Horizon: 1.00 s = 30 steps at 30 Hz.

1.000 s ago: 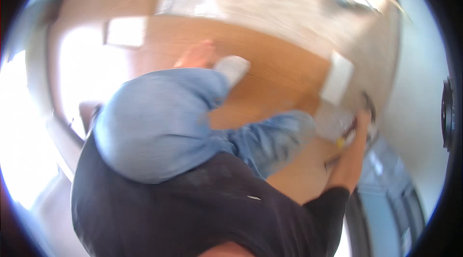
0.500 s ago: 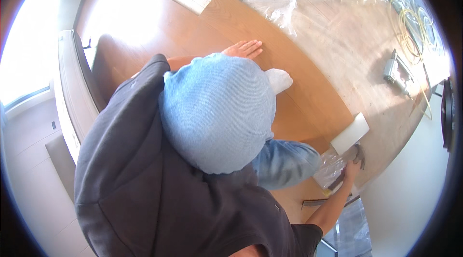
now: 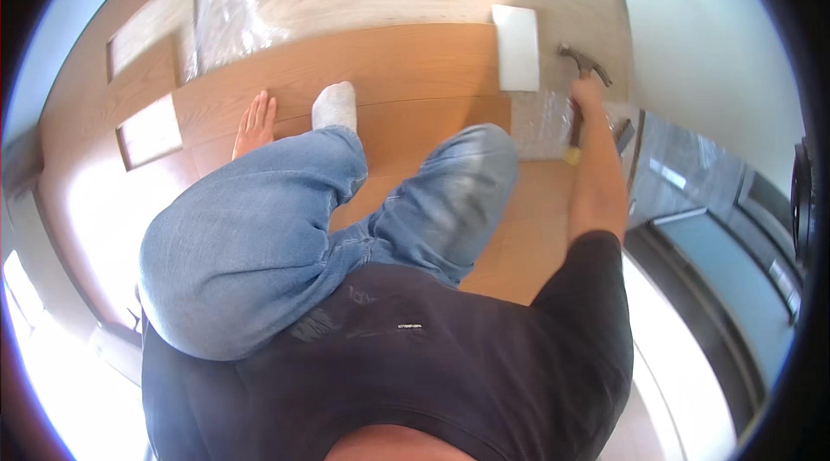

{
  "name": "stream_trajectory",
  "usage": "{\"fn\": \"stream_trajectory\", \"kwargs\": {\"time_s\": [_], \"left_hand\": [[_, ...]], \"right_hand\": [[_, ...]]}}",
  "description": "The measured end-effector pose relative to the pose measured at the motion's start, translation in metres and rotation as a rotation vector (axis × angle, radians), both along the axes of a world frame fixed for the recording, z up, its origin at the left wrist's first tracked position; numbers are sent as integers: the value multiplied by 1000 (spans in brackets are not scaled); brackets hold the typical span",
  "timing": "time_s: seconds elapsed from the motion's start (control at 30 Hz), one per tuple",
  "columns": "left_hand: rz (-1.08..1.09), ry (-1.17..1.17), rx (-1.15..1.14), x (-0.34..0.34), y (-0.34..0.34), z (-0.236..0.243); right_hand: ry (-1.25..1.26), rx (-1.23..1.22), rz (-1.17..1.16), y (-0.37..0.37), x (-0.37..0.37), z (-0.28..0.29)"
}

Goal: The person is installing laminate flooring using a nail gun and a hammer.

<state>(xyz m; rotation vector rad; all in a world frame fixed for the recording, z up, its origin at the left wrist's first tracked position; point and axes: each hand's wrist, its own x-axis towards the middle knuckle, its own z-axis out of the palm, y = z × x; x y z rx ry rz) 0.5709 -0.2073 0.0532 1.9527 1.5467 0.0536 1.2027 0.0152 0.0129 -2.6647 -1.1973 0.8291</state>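
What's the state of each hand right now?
Left hand: open, palm down on the wood planks, holding nothing visible.
Right hand: closed around the handle of the hammer.

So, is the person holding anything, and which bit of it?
Yes, a hammer: the right hand grips its handle close to the head. The left hand holds nothing, resting on the wooden floor.

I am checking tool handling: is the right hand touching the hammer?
Touching: the head view shows the right hand wrapped around the hammer, below its head.

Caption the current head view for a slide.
Right hand grips a claw hammer; left hand lies on brown wooden planks.
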Motion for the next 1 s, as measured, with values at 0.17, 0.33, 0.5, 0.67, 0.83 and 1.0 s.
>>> {"fn": "stream_trajectory", "kwargs": {"time_s": [0.17,0.33,0.5,0.67,0.83,1.0], "left_hand": [[-25,144,43,-10,34,-8],[-108,477,126,18,137,8],[-429,354,128,141,239,25],[-776,155,226,275,263,6],[-1233,159,550,343,287,-5],[-1347,228,338,383,309,-18]], "right_hand": [[163,-76,193,-20,-26,25],[235,179,-95,-72,-47,55],[450,307,-209,-178,-105,125],[402,151,-378,-281,-180,182],[55,161,-194,-321,-189,186],[-10,32,-182,-345,-159,177]]}}
